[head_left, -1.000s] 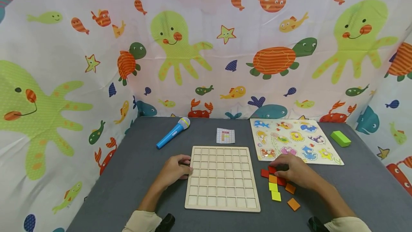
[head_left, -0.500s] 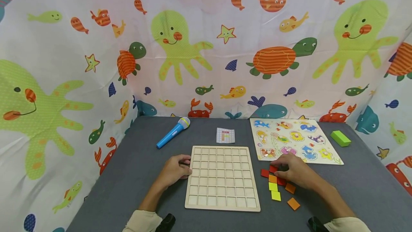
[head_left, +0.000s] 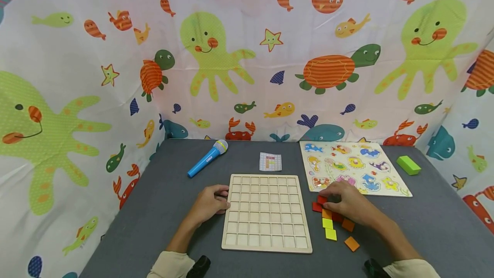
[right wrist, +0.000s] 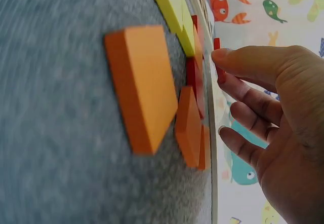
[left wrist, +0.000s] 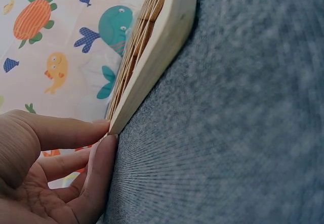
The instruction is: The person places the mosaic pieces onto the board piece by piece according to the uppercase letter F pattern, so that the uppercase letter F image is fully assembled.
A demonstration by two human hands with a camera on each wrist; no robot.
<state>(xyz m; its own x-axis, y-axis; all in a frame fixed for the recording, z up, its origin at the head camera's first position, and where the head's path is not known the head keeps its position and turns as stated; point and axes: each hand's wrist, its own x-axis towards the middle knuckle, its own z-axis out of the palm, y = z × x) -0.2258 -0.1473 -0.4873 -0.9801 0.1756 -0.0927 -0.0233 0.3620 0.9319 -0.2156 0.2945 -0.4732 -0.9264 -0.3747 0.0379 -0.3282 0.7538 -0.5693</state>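
Note:
A light wooden grid board [head_left: 266, 213] lies on the table. My left hand [head_left: 210, 203] pinches its left edge; in the left wrist view the thumb and index finger meet at the wooden rim [left wrist: 152, 74]. To the right of the board, my right hand [head_left: 353, 205] pinches a red tile [right wrist: 220, 75] between thumb and fingertips. In the right wrist view the tile is raised above the other tiles. Below that hand lie a second red tile [head_left: 317, 207], yellow tiles [head_left: 330, 234] and orange tiles [head_left: 351, 243]. The hand partly covers some of them.
A small printed grid card [head_left: 270, 162] lies behind the board. At the back left is a blue toy microphone [head_left: 207, 160]. An animal puzzle board [head_left: 359, 170] and a green block [head_left: 408, 166] occupy the back right. A patterned curtain [head_left: 247, 63] borders the table.
My right hand has shifted slightly left with the red tile, after staying almost still half a second earlier. My left hand remains on the board's edge.

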